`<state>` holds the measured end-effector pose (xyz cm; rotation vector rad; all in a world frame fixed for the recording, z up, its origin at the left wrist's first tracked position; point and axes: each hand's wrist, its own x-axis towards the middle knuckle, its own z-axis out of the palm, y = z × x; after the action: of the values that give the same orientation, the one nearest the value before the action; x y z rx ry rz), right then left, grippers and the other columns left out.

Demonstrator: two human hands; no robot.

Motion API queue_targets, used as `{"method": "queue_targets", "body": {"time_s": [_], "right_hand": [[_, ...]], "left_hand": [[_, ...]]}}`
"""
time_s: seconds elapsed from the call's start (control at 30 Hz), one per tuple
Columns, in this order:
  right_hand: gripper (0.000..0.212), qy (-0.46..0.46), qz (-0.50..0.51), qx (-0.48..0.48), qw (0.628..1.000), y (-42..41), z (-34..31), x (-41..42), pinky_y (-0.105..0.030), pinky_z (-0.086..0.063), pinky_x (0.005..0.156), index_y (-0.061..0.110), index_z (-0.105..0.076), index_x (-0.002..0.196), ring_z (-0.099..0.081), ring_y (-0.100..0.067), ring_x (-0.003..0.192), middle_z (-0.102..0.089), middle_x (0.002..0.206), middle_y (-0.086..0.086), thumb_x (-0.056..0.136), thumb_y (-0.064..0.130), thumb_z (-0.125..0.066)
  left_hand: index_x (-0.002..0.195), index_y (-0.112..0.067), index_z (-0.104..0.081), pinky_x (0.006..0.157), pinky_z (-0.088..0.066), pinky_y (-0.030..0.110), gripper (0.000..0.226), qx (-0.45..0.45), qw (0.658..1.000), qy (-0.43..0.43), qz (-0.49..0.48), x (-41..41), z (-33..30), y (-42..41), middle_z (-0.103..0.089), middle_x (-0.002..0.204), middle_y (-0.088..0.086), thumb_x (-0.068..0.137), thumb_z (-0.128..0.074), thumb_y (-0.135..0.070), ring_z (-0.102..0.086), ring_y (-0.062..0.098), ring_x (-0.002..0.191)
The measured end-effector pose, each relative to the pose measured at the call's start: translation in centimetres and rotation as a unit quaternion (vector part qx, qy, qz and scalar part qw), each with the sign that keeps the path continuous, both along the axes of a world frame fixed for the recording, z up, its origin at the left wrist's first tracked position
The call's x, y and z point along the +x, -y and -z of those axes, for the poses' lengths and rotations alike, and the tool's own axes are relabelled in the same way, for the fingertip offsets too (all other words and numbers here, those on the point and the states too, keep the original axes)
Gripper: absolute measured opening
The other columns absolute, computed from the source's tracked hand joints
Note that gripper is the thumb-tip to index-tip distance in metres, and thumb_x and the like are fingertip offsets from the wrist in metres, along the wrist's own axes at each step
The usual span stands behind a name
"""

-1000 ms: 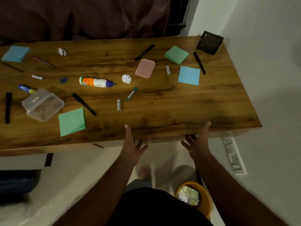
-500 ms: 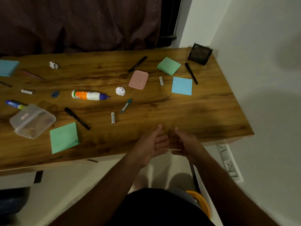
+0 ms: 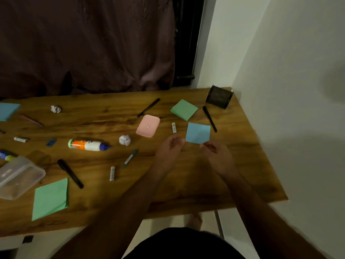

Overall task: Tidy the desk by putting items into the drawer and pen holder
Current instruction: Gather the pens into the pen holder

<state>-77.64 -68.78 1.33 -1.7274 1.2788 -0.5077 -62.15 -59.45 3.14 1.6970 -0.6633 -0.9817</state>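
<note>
— Desk first, then: wood top, cluttered right across, and nothing put away that I can see. Holder sits at the far right corner by the wall; no drawer shows from here.

— And the hands? A second ago they were down at the front edge.

— Both have come up and over the top since. Left hand and right hand hover either side of the near edge of the blue note, fingers loosely curled, holding nothing. Whether the fingertips touch the paper — I cannot tell, it's blurred.

— So the note goes first?

— That's my guess; the reach has swapped the desk edge for the note, so the sorting is only starting. The green pad lies just beyond it, a black pen to its right, near the holder.

— Anything readable?

— Not really. The glue has an orange label, the pink case a small mark at its centre, the little white stick some print — all too small to read.
</note>
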Motion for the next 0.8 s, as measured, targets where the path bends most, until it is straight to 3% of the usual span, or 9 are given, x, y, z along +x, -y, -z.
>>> {"method": "queue_targets", "body": {"time_s": [0.2, 0.33, 0.4, 0.5, 0.63, 0.8], "right_hand": [[0.037, -0.071, -0.016, -0.101, 0.992, 8.7, -0.8, 0.1, -0.034, -0.052, 0.078, 0.020, -0.064, 0.115, -0.060, -0.016, 0.095, -0.061, 0.102, 0.006, 0.086, 0.043, -0.066], [0.033, -0.112, -0.052, -0.175, 0.977, 13.9, -1.7, 0.4, -0.035, -0.049, 0.082, 0.016, -0.061, 0.114, -0.059, -0.024, 0.102, -0.061, 0.109, -0.004, 0.086, 0.033, -0.065], [0.047, -0.125, -0.047, -0.205, 0.970, 16.7, -2.2, 0.8, -0.033, -0.048, 0.085, 0.018, -0.055, 0.123, -0.056, -0.023, 0.107, -0.056, 0.118, -0.004, 0.083, 0.040, -0.066], [0.072, -0.164, -0.062, -0.241, 0.955, 21.0, -2.6, 2.4, -0.041, -0.046, 0.097, 0.015, -0.048, 0.135, -0.050, -0.029, 0.119, -0.052, 0.131, -0.011, 0.075, 0.045, -0.074], [0.100, -0.253, -0.099, -0.263, 0.926, 25.3, -2.1, 4.8, -0.049, -0.031, 0.112, 0.014, -0.031, 0.147, -0.034, -0.038, 0.136, -0.037, 0.148, -0.020, 0.069, 0.059, -0.075], [0.117, -0.311, -0.136, -0.235, 0.911, 27.7, -0.9, 6.0, -0.055, -0.024, 0.114, 0.017, -0.017, 0.152, -0.026, -0.039, 0.141, -0.032, 0.152, -0.020, 0.064, 0.066, -0.076]], "left_hand": [[0.129, -0.020, -0.055, 0.089, -0.054, 0.037, 0.041, -0.009, 1.000, 0.019, -0.017, -0.9, -0.4, 8.7, -0.061, 0.124, 0.002, 0.093, -0.058, -0.039, -0.059, 0.018, 0.110], [0.127, -0.022, -0.055, 0.096, -0.051, 0.046, 0.039, -0.015, 0.999, 0.014, -0.024, -1.3, -0.4, 12.2, -0.059, 0.121, -0.004, 0.093, -0.058, -0.040, -0.056, 0.016, 0.114], [0.129, -0.022, -0.055, 0.096, -0.050, 0.047, 0.040, -0.012, 0.999, 0.013, -0.032, -1.6, -0.1, 13.1, -0.059, 0.124, -0.003, 0.093, -0.058, -0.039, -0.056, 0.017, 0.116], [0.132, -0.021, -0.053, 0.092, -0.054, 0.044, 0.042, -0.009, 0.999, 0.002, -0.044, -1.8, 0.3, 13.4, -0.057, 0.130, 0.002, 0.093, -0.057, -0.038, -0.056, 0.017, 0.116], [0.131, -0.019, -0.053, 0.080, -0.057, 0.033, 0.041, -0.002, 0.998, -0.004, -0.060, -1.7, 0.8, 13.0, -0.058, 0.127, 0.003, 0.094, -0.058, -0.035, -0.056, 0.016, 0.114], [0.130, -0.022, -0.052, 0.082, -0.057, 0.034, 0.040, 0.022, 0.998, -0.006, -0.066, -1.2, 1.4, 11.9, -0.057, 0.127, 0.000, 0.094, -0.057, -0.037, -0.057, 0.014, 0.113]]}}
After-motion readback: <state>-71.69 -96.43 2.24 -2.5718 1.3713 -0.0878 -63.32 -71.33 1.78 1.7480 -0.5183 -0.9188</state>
